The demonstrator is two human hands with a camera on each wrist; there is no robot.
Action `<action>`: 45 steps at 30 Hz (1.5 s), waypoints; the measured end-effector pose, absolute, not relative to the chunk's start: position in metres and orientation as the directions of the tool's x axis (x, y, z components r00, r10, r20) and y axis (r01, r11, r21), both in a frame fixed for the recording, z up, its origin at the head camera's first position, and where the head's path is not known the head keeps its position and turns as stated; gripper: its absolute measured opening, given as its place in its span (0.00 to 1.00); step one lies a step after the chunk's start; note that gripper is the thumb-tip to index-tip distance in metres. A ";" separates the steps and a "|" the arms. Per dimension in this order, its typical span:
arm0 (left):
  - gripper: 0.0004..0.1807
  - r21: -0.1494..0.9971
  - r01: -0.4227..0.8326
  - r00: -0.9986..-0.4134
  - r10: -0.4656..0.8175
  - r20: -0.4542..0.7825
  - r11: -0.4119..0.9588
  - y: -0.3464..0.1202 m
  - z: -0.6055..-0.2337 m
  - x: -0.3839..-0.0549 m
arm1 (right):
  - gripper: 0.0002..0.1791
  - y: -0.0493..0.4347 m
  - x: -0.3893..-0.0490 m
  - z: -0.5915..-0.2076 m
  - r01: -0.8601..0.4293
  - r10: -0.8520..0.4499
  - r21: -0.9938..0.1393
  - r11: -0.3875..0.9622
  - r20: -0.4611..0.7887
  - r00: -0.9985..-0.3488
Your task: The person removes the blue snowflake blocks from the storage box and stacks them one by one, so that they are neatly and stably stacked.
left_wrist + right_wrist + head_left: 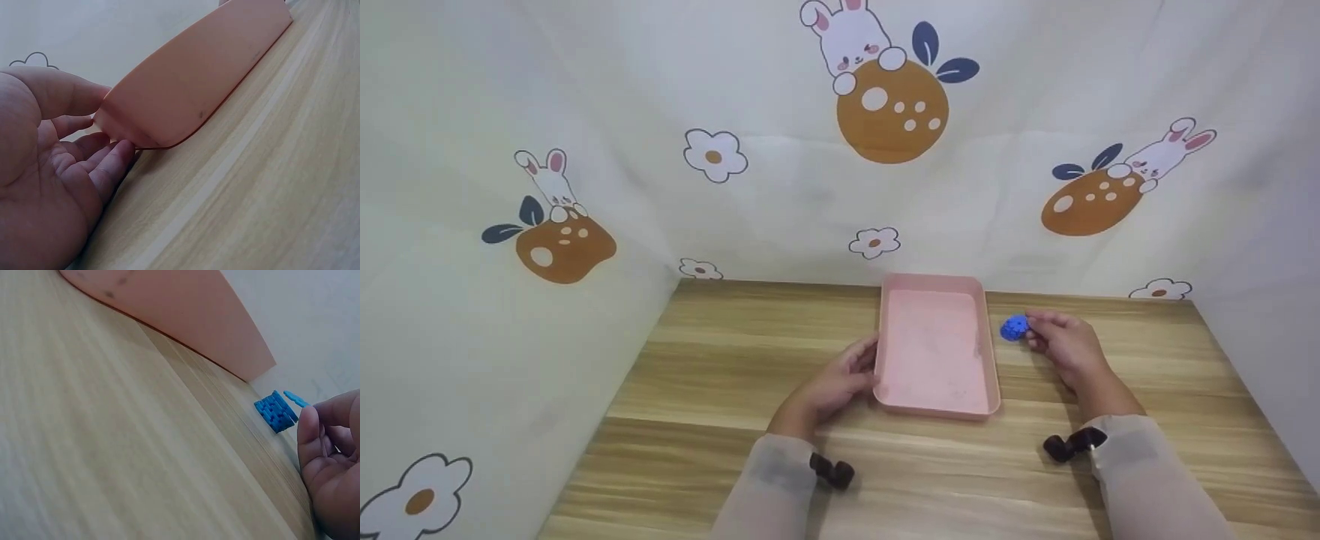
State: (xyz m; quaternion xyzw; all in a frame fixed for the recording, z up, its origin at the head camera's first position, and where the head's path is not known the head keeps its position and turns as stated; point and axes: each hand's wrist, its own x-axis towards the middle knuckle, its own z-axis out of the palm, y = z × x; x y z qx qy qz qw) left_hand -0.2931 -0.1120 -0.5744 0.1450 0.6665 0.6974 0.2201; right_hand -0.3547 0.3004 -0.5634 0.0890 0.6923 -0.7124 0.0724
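Note:
A pink rectangular tray [934, 409] lies on the wood-grain table. At its left side my left hand [844, 381] holds the wall, thumb near the rim and fingertips low by the bottom edge [140, 147]. Right of the tray my right hand [1069, 345] pinches a thin blue notched disc [295, 399] between thumb and finger. Just beside that disc stands a short stack of similar blue discs [275, 413] on the table. The held disc and the stack overlap in the head view, so whether they touch is hard to tell there.
Behind the table hangs a pale cloth [795, 202] printed with rabbits, oranges and flowers; it also lines both sides. The tray's far end stands close to the back cloth. A black wrist camera [832, 471] sits on the left sleeve, another [1069, 444] on the right.

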 end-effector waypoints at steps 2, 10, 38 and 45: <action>0.45 0.994 -0.111 -0.861 0.500 -0.091 -0.010 -0.112 -0.574 -0.293 | 0.23 0.300 -0.355 -0.564 0.219 0.019 -0.975 -0.045 -0.220 -0.975; 0.44 0.994 -0.109 -0.862 0.498 -0.092 -0.004 -0.112 -0.574 -0.294 | 0.24 0.299 -0.355 -0.566 0.208 0.040 -0.977 -0.054 -0.210 -0.977; 0.46 0.994 -0.109 -0.864 0.497 -0.083 -0.024 -0.111 -0.577 -0.295 | 0.28 0.300 -0.358 -0.567 0.239 0.049 -0.967 0.084 -0.235 -0.971; 0.46 0.993 -0.117 -0.866 0.493 -0.086 -0.031 -0.112 -0.576 -0.294 | 0.27 0.299 -0.358 -0.569 0.237 0.049 -0.968 0.081 -0.233 -0.971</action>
